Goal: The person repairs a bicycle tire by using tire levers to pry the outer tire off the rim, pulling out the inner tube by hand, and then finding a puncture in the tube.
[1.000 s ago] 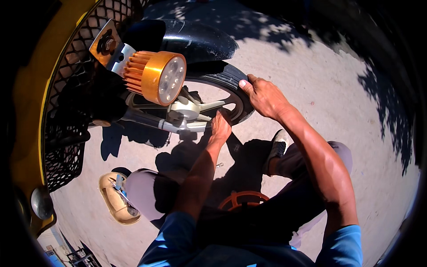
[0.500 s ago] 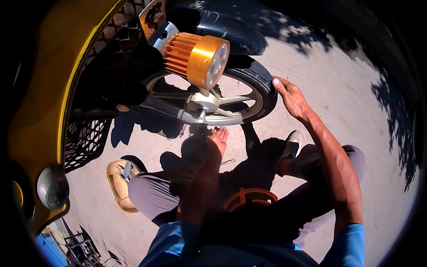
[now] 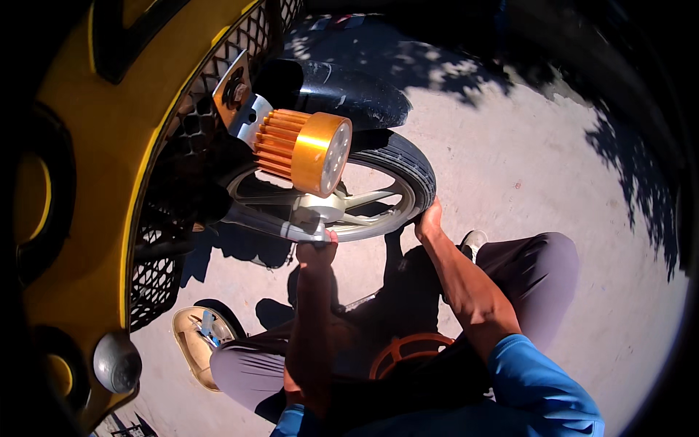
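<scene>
Here your left hand (image 3: 317, 253) is at the silver fork (image 3: 271, 223), your right hand (image 3: 429, 221) touching the wheel (image 3: 325, 209) partly behind the orange lamp (image 3: 309, 153) (whether the fingers grip, I cannot tell).

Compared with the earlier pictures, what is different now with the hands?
The right hand moved down the tyre, toward the person. The left hand moved left from the rim to the silver fork's lower end. The tan tray stayed on the ground.
</scene>
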`<state>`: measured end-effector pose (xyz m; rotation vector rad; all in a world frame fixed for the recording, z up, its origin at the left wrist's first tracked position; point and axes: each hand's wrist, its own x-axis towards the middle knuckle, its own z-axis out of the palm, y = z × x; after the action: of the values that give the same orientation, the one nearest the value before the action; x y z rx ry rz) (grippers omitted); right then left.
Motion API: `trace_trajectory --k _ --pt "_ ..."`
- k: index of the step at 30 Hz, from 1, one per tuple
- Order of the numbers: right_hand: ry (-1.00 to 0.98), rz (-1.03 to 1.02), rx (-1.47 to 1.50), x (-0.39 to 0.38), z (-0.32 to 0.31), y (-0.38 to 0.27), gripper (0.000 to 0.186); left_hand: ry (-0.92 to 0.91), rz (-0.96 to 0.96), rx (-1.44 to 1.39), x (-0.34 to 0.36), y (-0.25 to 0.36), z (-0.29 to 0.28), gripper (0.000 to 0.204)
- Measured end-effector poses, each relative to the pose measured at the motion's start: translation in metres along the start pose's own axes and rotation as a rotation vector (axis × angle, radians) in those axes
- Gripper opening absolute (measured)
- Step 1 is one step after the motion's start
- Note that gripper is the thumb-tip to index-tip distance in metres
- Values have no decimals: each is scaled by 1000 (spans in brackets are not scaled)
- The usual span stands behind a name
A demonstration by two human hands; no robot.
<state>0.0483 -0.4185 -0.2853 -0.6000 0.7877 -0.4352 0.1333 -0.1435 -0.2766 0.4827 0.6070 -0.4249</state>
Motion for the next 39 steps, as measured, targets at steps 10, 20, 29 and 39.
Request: trace_trajectory --k 10,20,29,39 --pt "-90 -618 -877 -61 109 -102 61 -196 763 964 66 23 -81 17" --pt "-443 -767 -1041 -60 38 -112 77 -254 740 1108 40 -6 -55 20" --pt "-432 -781 -1169 -42 54 -103 60 -68 -42 430 -18 29 -96 27" --pt "-495 -647 -916 -42 46 -91 71 59 8 2014 -151 222 20 13"
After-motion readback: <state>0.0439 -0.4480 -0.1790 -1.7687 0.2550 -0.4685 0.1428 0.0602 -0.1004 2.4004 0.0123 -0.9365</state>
